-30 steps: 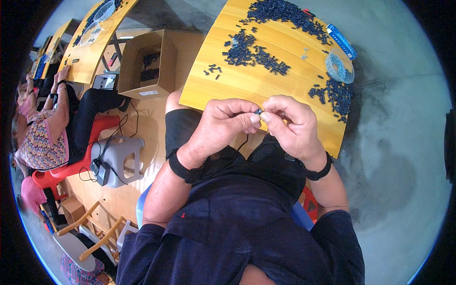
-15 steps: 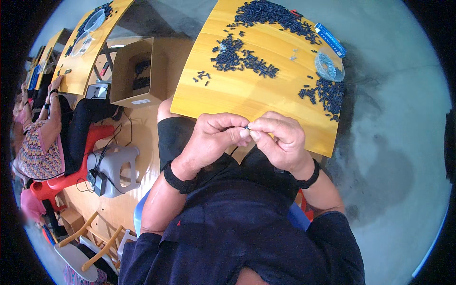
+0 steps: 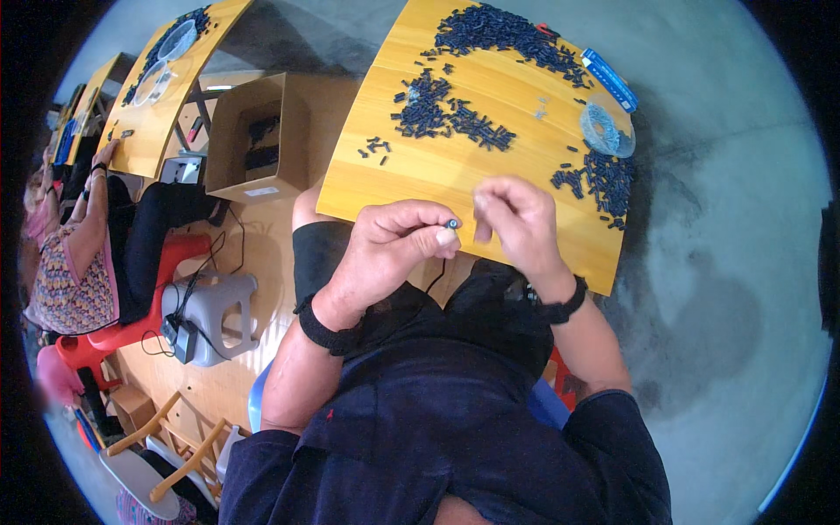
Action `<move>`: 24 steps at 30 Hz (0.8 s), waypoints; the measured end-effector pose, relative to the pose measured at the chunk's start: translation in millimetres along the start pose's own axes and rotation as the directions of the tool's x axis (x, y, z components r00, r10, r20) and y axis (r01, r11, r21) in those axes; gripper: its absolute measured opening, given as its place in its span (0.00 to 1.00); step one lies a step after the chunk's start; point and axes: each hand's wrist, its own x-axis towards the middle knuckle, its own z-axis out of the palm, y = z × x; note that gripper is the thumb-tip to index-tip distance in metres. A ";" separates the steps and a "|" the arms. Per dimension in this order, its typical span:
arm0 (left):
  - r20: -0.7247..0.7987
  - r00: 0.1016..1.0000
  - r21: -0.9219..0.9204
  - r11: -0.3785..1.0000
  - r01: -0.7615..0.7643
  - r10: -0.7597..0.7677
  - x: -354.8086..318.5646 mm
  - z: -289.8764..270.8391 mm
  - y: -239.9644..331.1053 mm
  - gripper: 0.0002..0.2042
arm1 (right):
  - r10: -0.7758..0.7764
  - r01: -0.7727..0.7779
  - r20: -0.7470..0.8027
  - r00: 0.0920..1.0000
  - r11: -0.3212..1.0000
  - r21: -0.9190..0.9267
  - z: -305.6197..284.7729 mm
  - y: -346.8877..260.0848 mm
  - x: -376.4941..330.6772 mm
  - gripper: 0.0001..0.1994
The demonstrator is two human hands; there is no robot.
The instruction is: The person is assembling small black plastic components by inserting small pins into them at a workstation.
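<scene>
The small dark part (image 3: 451,224) sits pinched between my left thumb and forefinger, just off the near edge of the yellow surface (image 3: 455,179) and over my lap. My left hand (image 3: 389,254) has its grip closed tight on only the part's end, so I judge a slight twist could flick it down onto my dark clothing, where it would be hard to find. My right hand (image 3: 516,223) hovers just beside it, fingers loosely curled, grip half open; I cannot tell whether it holds anything. If I swing wide, my wrist could scatter the pile of black pieces (image 3: 599,179) beside the clear round container (image 3: 605,129).
</scene>
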 end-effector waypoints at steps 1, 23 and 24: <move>-0.022 0.999 -0.004 1.000 -0.025 0.025 -0.1 -0.7 0.4 0.07 | 0.085 -0.089 -0.059 0.995 0.994 -0.066 -3.7 12.8 13.4 0.05; -0.050 0.998 0.028 0.999 -0.029 0.030 -1.5 -7.0 2.2 0.08 | -0.176 -0.085 -0.183 0.967 0.454 -0.887 -39.3 114.5 99.0 0.08; -0.053 0.998 0.021 1.000 -0.022 0.023 -1.7 -7.3 2.7 0.08 | -0.176 -0.084 -0.181 0.968 0.455 -0.887 -38.7 114.5 99.2 0.08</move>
